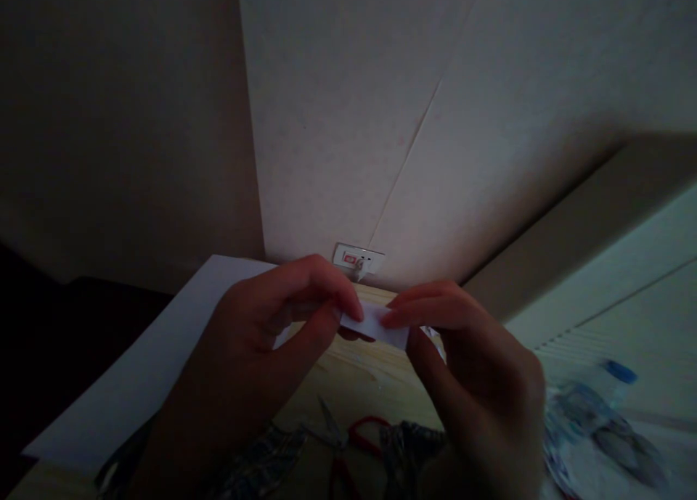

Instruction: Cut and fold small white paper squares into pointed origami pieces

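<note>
A small white paper strip [377,324] is held above the tabletop [381,380], pinched at its left end by the left hand [272,318] and at its right by the right hand [476,347], tilting downward to the right.

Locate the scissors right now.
Head view, bottom centre: the red-handled scissors lie open on the wooden surface, below both hands, left of the plastic bottle.

L hand [283,318] & R hand [468,355] raised close together, fingers bent, thumbs below.

A wooden tabletop [375,375] bears scissors [340,442] and apparently paper [139,366].
</note>
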A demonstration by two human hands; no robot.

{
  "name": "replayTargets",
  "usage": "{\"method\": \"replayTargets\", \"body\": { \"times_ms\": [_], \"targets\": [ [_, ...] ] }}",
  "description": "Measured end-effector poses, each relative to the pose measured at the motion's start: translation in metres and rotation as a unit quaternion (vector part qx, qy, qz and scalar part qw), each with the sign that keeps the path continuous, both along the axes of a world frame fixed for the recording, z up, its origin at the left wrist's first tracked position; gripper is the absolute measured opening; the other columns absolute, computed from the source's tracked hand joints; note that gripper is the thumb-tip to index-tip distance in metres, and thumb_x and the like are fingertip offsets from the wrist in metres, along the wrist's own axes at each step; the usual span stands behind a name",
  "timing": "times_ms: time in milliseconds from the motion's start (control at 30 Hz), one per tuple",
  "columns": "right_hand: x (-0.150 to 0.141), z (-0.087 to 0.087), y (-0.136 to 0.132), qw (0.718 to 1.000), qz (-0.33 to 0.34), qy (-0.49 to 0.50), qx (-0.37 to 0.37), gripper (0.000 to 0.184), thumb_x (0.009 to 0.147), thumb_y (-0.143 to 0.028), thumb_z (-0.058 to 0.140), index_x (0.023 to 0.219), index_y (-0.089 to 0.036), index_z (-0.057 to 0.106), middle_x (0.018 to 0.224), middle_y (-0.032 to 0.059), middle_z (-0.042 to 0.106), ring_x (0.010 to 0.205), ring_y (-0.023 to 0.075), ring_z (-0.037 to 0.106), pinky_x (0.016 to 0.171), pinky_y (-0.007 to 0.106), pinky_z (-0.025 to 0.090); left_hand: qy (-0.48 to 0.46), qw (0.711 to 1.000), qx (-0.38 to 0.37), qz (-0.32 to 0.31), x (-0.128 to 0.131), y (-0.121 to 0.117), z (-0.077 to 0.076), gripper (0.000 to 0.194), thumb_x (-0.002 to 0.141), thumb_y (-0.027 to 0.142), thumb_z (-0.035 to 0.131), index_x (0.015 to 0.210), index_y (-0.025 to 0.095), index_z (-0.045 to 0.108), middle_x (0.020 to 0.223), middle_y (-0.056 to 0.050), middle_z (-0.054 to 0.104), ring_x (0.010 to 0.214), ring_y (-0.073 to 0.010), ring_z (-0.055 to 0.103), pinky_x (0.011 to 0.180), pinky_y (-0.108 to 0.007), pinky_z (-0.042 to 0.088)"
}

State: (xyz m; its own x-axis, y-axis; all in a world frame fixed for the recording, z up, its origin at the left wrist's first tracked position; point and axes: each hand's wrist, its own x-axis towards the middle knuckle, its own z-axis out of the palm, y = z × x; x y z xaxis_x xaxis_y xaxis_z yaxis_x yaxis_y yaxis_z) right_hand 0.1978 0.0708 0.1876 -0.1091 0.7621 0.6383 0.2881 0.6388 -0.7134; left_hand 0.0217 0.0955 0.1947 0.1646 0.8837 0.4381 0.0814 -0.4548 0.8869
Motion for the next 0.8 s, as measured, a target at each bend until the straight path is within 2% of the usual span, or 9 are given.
{"method": "replayTargets", "body": {
  "times_ms": [133, 300, 467, 667, 800],
  "targets": [
    [0.0001, -0.0005, -0.0009, 1.000, -0.026, -0.013, 0.003, 0.028, 0.096, -0.005, 0.053, 0.092, -0.027, 0.069, 0.089, -0.0077, 0.069, 0.085, 0.0079, 0.063, 0.074, 0.020, 0.049, 0.021, 1.000, 0.010, 0.015, 0.0020, -0.0006, 0.0012, 0.023, 0.085, 0.012, 0.057, 0.073, 0.029, 0.066, 0.066, 0.013, 0.071, 0.064, -0.0062, 0.072, 0.062, -0.008, 0.055],
    [-0.0013, -0.0021, -0.0014, 0.998, -0.058, -0.023, -0.009, 0.030, 0.101, -0.010, 0.047, 0.091, -0.028, 0.070, 0.088, -0.0077, 0.070, 0.079, 0.0085, 0.061, 0.074, 0.022, 0.049, -0.010, 1.000, -0.010, 0.006, 0.0055, -0.0012, -0.0029, 0.020, 0.081, 0.008, 0.068, 0.077, 0.028, 0.069, 0.074, 0.014, 0.076, 0.073, -0.0043, 0.075, 0.072, -0.005, 0.056],
    [-0.0026, -0.0056, 0.0029, 0.997, -0.068, 0.011, -0.036, 0.013, 0.097, -0.018, 0.063, 0.096, -0.030, 0.067, 0.087, -0.0090, 0.070, 0.081, 0.0098, 0.064, 0.071, 0.023, 0.049, -0.032, 0.999, -0.013, 0.029, 0.0061, 0.0004, -0.0055, 0.022, 0.079, 0.008, 0.074, 0.081, 0.030, 0.070, 0.077, 0.016, 0.078, 0.075, -0.0034, 0.077, 0.072, -0.003, 0.055],
    [-0.0022, -0.0036, 0.0057, 0.996, -0.080, -0.010, -0.026, 0.013, 0.092, -0.015, 0.067, 0.085, -0.026, 0.068, 0.079, -0.0084, 0.066, 0.074, 0.0091, 0.061, 0.067, 0.022, 0.047, -0.013, 0.999, -0.012, 0.031, 0.0046, 0.0002, -0.0073, 0.021, 0.079, 0.010, 0.077, 0.078, 0.031, 0.072, 0.076, 0.018, 0.079, 0.073, -0.0021, 0.076, 0.071, -0.002, 0.054],
    [-0.0027, -0.0019, 0.0072, 0.996, -0.084, -0.017, -0.017, 0.015, 0.089, -0.013, 0.071, 0.080, -0.024, 0.068, 0.074, -0.0078, 0.066, 0.070, 0.0092, 0.060, 0.063, 0.021, 0.046, -0.002, 0.999, -0.013, 0.040, 0.0058, -0.0005, -0.0060, 0.018, 0.079, 0.012, 0.077, 0.077, 0.029, 0.073, 0.074, 0.014, 0.078, 0.071, -0.0059, 0.076, 0.069, -0.007, 0.057]
  ]
}}
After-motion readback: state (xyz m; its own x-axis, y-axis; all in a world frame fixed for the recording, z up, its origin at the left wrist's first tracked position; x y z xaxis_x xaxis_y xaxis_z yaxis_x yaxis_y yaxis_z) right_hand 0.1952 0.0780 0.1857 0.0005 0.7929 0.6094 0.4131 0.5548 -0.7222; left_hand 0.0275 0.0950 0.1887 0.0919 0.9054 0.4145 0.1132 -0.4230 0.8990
